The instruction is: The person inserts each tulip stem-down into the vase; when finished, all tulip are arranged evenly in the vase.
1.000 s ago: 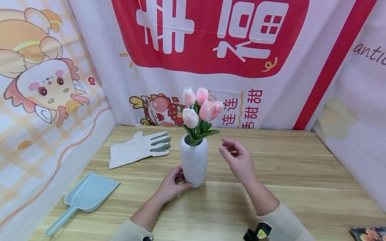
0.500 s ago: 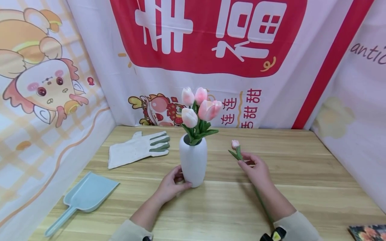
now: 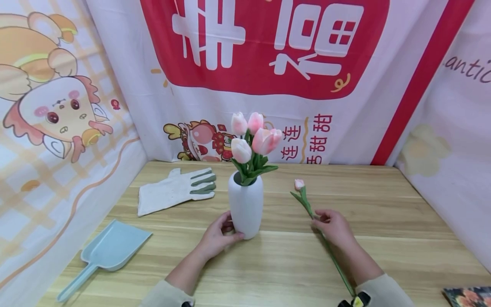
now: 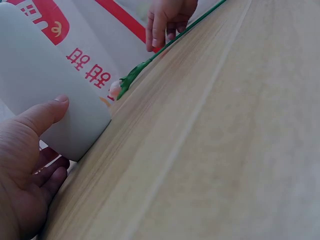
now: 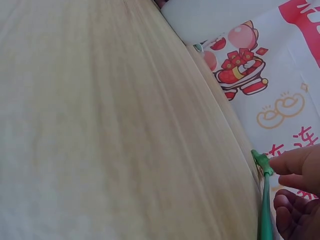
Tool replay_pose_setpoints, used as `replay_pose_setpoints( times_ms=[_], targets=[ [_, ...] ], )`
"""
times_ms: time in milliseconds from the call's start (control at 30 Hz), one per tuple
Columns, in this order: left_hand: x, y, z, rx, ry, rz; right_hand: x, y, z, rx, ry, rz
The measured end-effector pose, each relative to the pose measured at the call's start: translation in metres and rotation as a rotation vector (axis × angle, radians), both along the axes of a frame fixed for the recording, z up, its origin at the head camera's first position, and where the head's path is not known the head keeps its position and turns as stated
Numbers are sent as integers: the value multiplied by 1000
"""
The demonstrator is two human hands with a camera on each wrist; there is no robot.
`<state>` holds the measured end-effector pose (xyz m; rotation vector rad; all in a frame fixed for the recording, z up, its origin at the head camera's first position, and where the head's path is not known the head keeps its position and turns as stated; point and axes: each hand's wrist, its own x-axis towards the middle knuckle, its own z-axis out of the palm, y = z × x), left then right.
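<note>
A white vase [image 3: 246, 209] stands upright on the wooden table, with several pink and white artificial tulips [image 3: 264, 140] in it. My left hand [image 3: 218, 236] holds the vase near its base, the thumb against the side facing me; in the left wrist view this thumb [image 4: 50, 112] lies on the white wall. A single tulip [image 3: 307, 202] lies on the table to the right, its bud pointing away from me. Over its green stem is my right hand [image 3: 333, 228], fingers loosely bent. In the right wrist view those fingers [image 5: 295, 162] are beside the stem [image 5: 266, 200], not wrapped round it.
A white glove [image 3: 168, 192] with grey-green fingers lies at the back left. Nearer on the left is a light blue dustpan [image 3: 115, 245]. A floral-printed item [image 3: 469, 296] shows at the right front corner. Printed cloth [image 3: 268, 91] hangs behind the table.
My right hand has moved right and towards me along the stem, uncovering the single tulip on the table. My left hand and the vase have stayed put.
</note>
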<state>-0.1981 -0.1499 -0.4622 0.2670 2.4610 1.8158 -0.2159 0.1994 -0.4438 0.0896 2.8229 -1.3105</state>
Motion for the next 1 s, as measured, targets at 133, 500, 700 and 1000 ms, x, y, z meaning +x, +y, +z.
replay_pose_setpoints(
  times_ms=[133,500,700,1000],
  targets=[
    [0,0,-1,-3,2,3,1,2,-1,54,-7,28],
    [-2,-2,-4,-4,-3,4,1,4,-1,77,-38,37],
    [-1,-1,-3,-10,-3,7,-1,11,-2,-19,-46,5],
    [0,-1,-1,-14,-11,12,-5,12,9,-426,-109,-124]
  ],
)
